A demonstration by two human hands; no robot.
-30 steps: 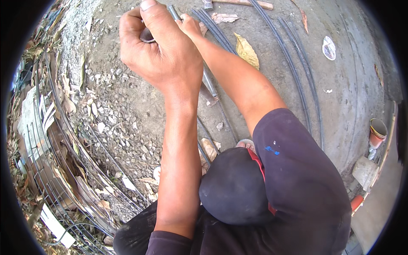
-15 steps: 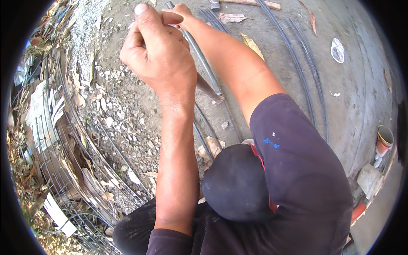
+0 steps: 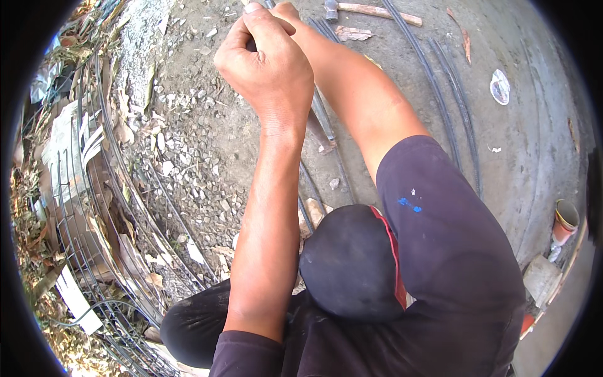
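Observation:
My left hand (image 3: 267, 66) is raised at the upper middle, closed, thumb lying over the curled fingers. Whatever those fingers hold is hidden. Beyond it, at the top edge and partly cut off, my right hand (image 3: 287, 10) is closed around a grey metal pipe (image 3: 323, 116). The pipe slants down behind my left hand, its lower end showing right of my left wrist. Next to that end is a flat brownish bar (image 3: 317, 131), and a thin steel rod (image 3: 342, 166) runs on toward my knee.
A hammer (image 3: 377, 11) lies at the top. Dark steel rods (image 3: 429, 63) stretch along the concrete at right, near a clear plastic piece (image 3: 500, 87). A cup (image 3: 565, 217) and a block (image 3: 541, 279) stand far right. Bent wire mesh (image 3: 75, 251), leaves and gravel (image 3: 188, 119) cover the left.
Both hands appear further right and higher in the picture, and the whole view has shifted slightly. More of the hammer shows at the top. Both hands remain closed.

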